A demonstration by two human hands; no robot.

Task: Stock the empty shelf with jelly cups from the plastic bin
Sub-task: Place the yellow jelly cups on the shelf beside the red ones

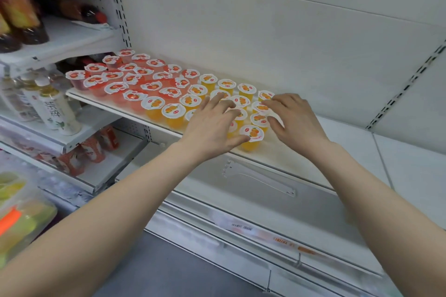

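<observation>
A white shelf (284,159) carries several red jelly cups (115,89) on its left part and several orange jelly cups (173,113) in the middle. Both my hands lie over the orange group. My left hand (212,125) has its fingers spread across the lids, and its thumb touches the front orange cup (252,136). My right hand (296,118) rests its fingertips on the cups at the right end of the group. Neither hand grips a cup. The plastic bin is out of view.
The shelf's right part (350,142) is bare white. To the left, other shelves hold tall bottles (58,111) and dark drinks (21,19). A bracket (260,178) lies on the lower ledge. Green and yellow packs (21,222) sit at bottom left.
</observation>
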